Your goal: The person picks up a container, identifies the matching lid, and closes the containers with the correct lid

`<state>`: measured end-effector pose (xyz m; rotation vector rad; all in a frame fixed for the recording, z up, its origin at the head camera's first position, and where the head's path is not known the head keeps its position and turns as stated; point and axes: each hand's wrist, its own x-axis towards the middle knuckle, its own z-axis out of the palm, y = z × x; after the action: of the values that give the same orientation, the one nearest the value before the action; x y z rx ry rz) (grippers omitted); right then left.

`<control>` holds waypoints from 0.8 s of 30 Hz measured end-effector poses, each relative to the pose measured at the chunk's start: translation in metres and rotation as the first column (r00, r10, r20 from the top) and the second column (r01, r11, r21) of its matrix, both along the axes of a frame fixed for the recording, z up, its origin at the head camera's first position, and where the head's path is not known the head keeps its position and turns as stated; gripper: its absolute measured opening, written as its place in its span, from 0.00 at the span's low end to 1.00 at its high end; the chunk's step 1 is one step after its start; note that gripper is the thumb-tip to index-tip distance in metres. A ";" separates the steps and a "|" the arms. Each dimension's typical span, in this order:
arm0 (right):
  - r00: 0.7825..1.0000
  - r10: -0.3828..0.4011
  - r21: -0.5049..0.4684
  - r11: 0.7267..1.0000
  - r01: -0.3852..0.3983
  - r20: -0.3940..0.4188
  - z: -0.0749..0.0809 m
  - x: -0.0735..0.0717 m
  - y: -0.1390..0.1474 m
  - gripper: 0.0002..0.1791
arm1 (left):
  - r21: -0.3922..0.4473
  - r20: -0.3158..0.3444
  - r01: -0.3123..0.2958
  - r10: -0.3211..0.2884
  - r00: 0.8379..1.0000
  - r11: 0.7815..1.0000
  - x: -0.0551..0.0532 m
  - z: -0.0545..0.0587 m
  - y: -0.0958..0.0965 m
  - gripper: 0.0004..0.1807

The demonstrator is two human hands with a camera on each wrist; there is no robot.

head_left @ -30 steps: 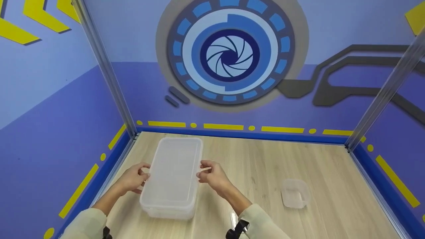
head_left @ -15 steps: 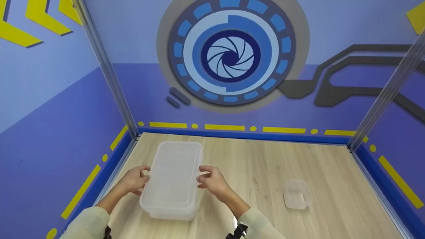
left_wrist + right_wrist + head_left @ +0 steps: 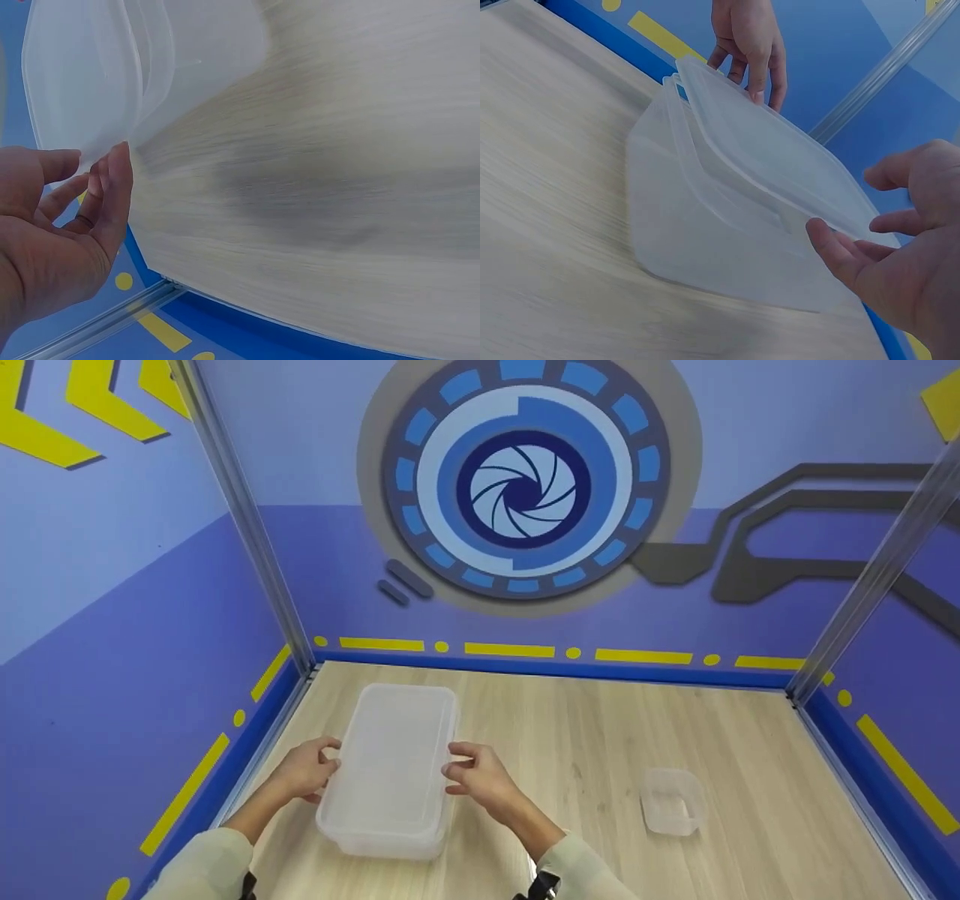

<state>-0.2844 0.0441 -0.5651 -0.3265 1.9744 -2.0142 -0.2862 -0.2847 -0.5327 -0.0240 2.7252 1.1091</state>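
On the left part of the table stands a large translucent plastic box (image 3: pixel 390 846), its lid (image 3: pixel 394 757) over the top. In the right wrist view the lid (image 3: pixel 780 150) sits close to the box rim at the near end and slants up from the box wall (image 3: pixel 697 232), leaving a gap along the side. My left hand (image 3: pixel 302 769) pinches the lid's left edge, thumb above and fingers below. Opposite it, my right hand (image 3: pixel 484 778) holds the right edge the same way, its fingers (image 3: pixel 832 244) under the lid.
A small translucent square container (image 3: pixel 673 802) stands open on the right of the wooden table (image 3: pixel 570 735). Blue and purple walls (image 3: pixel 315 562) with metal corner posts (image 3: pixel 247 517) enclose the table at the back and sides.
Both hands have moved slightly down and nearer with the lid, and its far end has sunk a little. The small container stays where it was; the head view has shifted slightly.
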 end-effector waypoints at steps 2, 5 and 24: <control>1.000 0.001 0.004 1.000 -0.001 0.000 -0.001 0.000 0.001 0.32 | 0.006 -0.004 0.007 -0.007 1.000 1.000 -0.001 -0.002 0.001 0.22; 1.000 0.015 0.006 1.000 -0.015 0.002 -0.001 0.002 0.003 0.34 | 0.012 -0.005 0.015 -0.015 1.000 1.000 -0.002 -0.004 0.002 0.22; 0.999 0.049 0.064 0.997 -0.048 -0.016 -0.011 0.001 0.010 0.39 | -0.020 0.030 0.029 -0.028 0.999 0.999 -0.008 -0.013 0.005 0.22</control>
<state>-0.2830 0.0537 -0.5756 -0.3751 2.0171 -1.9208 -0.2941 -0.2802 -0.5461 -0.0044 2.7016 1.0644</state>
